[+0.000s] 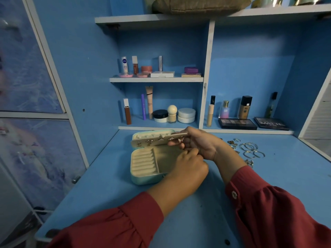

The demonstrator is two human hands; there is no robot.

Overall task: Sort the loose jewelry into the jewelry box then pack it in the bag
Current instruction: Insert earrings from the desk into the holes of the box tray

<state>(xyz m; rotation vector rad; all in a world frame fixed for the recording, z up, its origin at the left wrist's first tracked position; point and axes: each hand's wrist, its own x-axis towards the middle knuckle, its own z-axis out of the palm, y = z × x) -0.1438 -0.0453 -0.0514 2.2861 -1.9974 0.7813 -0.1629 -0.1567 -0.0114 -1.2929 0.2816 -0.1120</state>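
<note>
Pinched between the thumb and fingers of the right hand (198,143), a beige earring panel (157,140) is held level above the open jewelry box (143,179), probably to steady it while studs go in; several butterfly-shaped earrings (180,139) already sit along its face. Beneath it, the left hand (188,162) curls its fingertips at the panel's right end, seemingly working a small earring or backing, though the piece itself is too small to make out. On the blue desk (111,194), the box lies just left of both hands, ring rolls showing. Loose bangles and rings (250,149) wait to the right. No bag is visible.
</note>
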